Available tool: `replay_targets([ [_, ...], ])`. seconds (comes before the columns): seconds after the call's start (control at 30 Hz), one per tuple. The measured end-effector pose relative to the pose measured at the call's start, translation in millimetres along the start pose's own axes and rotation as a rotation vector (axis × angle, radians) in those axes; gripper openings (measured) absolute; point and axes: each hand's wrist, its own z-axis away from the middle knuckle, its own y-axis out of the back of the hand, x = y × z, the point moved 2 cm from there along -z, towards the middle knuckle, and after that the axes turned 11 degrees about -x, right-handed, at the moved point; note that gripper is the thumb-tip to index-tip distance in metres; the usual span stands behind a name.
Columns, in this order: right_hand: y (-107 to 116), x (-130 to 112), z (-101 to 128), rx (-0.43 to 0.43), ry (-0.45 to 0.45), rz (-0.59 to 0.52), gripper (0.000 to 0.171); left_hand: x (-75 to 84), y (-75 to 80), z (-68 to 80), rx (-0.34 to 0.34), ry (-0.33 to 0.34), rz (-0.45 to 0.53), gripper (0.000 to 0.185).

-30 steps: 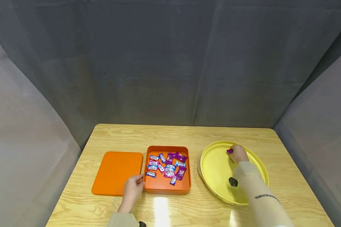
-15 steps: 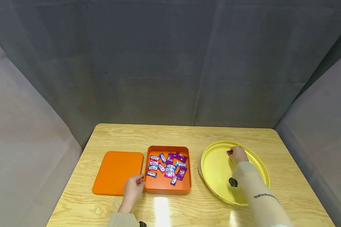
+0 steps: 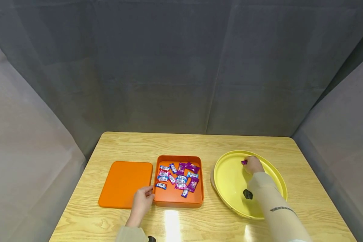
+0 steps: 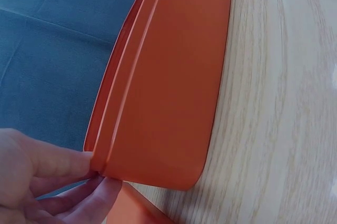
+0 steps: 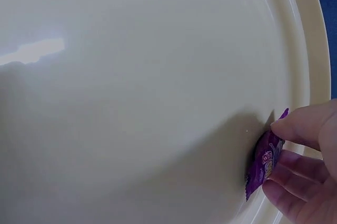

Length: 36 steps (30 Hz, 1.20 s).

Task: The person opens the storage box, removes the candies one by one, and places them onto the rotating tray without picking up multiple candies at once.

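Observation:
My right hand (image 3: 253, 164) reaches into the round yellow tray (image 3: 230, 181) and pinches a purple candy (image 3: 244, 162) near the tray's far rim. In the right wrist view the thumb and fingers (image 5: 300, 129) hold the purple candy (image 5: 262, 163) against the yellow tray (image 5: 137, 92). My left hand (image 3: 142, 201) grips the near left corner of the orange box (image 3: 178, 201), which holds several wrapped candies (image 3: 178, 176). In the left wrist view the fingers (image 4: 58, 166) pinch the orange box (image 4: 168, 81) at its rim.
The flat orange lid (image 3: 124, 183) lies just left of the box on the wooden table (image 3: 157, 144). Grey curtains close in the back and both sides. A black wrist camera (image 3: 247, 194) sits on my right sleeve.
The right hand has shifted very slightly within the yellow tray, still pinching the purple candy. The left hand has stayed on the box corner.

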Motion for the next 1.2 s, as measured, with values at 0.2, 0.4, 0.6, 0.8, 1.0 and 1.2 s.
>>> replay_targets([
  [0.2, 4.0, -9.2, 6.4, 0.088, -0.031, -0.045, 0.041, -0.5, 0.3, -0.2, -0.002, -0.005, 0.000, 0.032],
  [0.4, 12.5, -30.7, 8.9, 0.247, -0.004, -0.068, 0.050, -0.6, 0.2, -0.4, -0.004, -0.005, 0.001, 0.032],
  [0.6, 15.3, -62.4, 5.6, 0.308, 0.098, -0.083, 0.056, 0.2, -0.1, -0.6, -0.002, 0.008, -0.004, 0.032],
  [0.8, 15.5, -101.1, 2.6, 0.280, 0.222, -0.034, 0.062, 1.2, -0.7, 0.0, -0.004, 0.019, -0.006, 0.033],
  [1.0, 10.1, -141.9, 3.0, 0.242, 0.321, 0.012, 0.065, 2.8, -0.4, 0.8, -0.009, 0.019, -0.005, 0.033],
  [1.2, -0.2, -180.6, 5.4, 0.203, 0.369, 0.056, 0.066, 1.7, -0.6, -0.5, -0.004, 0.028, -0.006, 0.032],
])
